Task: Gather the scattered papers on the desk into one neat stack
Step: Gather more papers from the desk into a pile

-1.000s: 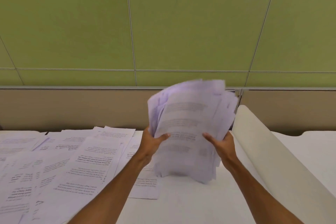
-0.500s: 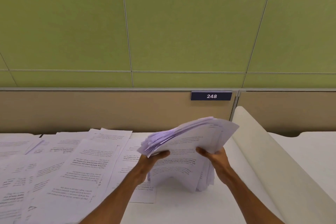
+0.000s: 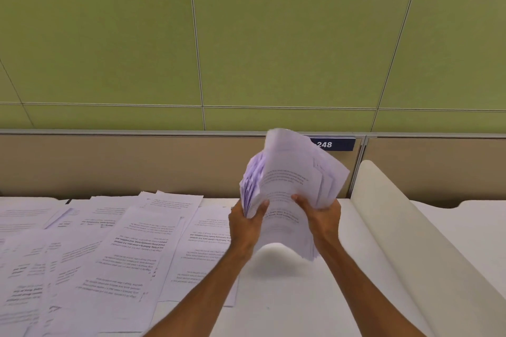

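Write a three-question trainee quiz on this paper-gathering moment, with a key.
1. True or false: both hands grip the bundle of papers.
2. Where do the loose sheets lie: A) left of the bundle, B) right of the bundle, C) on the floor?
3. Fill in: the sign behind the bundle reads ___.

Key
1. True: the left hand holds its left edge and the right hand its right edge, above the desk.
2. A.
3. 248.
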The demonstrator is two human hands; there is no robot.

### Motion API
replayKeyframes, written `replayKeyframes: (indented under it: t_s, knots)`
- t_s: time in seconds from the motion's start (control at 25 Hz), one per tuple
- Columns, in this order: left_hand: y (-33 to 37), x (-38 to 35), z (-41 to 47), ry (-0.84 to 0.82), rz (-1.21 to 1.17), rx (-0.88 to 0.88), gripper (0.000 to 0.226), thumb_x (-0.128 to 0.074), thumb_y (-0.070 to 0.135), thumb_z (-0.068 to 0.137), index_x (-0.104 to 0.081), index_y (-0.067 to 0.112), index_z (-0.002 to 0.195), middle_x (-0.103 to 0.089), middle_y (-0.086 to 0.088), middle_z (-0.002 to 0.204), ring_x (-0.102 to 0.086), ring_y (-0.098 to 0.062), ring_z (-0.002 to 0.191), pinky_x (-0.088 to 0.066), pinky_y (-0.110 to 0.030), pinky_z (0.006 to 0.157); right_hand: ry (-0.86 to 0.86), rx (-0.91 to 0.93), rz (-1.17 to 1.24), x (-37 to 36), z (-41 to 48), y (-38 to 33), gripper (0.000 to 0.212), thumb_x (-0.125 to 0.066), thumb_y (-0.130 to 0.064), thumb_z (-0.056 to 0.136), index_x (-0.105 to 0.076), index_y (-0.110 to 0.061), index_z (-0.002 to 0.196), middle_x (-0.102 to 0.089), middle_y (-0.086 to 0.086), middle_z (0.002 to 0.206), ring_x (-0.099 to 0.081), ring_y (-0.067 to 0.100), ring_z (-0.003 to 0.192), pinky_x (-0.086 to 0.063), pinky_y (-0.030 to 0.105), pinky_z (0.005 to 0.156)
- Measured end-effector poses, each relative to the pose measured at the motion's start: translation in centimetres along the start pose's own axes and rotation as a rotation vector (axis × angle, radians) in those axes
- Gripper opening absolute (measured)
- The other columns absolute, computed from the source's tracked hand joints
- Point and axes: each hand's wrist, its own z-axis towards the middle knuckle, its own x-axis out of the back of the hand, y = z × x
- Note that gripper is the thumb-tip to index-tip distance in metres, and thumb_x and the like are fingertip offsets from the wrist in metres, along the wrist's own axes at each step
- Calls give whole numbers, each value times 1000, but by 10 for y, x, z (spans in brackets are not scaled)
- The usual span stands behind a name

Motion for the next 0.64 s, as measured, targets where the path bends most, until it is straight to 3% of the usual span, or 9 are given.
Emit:
replayKeyframes:
  t_s: [0.16,0.28,0.36,0.44,0.56,0.64]
  knots:
    - [11,7,16,-47,22,-86,49,-84,42,67,-54,34,104,-66,5,99,-67,-14,89,-60,-28,66,-1,73,-114,2,7,-10,70,-87,-47,63,-47,-39,120,-61,-11,108,-64,11,94,-58,18,64]
    - [9,16,27,-136,88,-54,73,-84,39,67,-45,27,127,-62,1,112,-65,-20,98,-61,-39,77,-5,2,-76,8,13,-11,72,-80,-54,65,-37,-49,123,-57,-9,117,-61,15,104,-59,28,76]
    - [3,20,33,-177,71,48,69,-86,31,67,-49,21,125,-65,-5,111,-67,-22,96,-61,-36,72,-56,-103,-36,12,18,-11,77,-71,-59,71,-33,-42,135,-55,-1,131,-58,23,116,-55,42,91]
    - [-3,23,36,-208,43,69,54,-84,25,70,-56,18,115,-68,-9,106,-69,-21,90,-59,-27,60,-90,-125,-95,15,23,-15,75,-65,-64,73,-32,-39,135,-54,2,134,-55,28,121,-50,44,97]
    - [-9,23,38,-249,-21,36,38,-80,22,75,-61,18,108,-72,-6,97,-72,-19,82,-58,-27,60,89,120,-357,13,29,-30,92,-64,-71,73,-29,-20,142,-44,5,141,-43,30,133,-36,56,111]
    - [-9,23,39,-269,-49,40,32,-80,21,76,-63,19,103,-73,-4,91,-73,-20,78,-60,-30,61,200,362,-575,5,32,-44,106,-58,-74,72,-22,-11,149,-29,12,155,-27,30,144,-17,51,119]
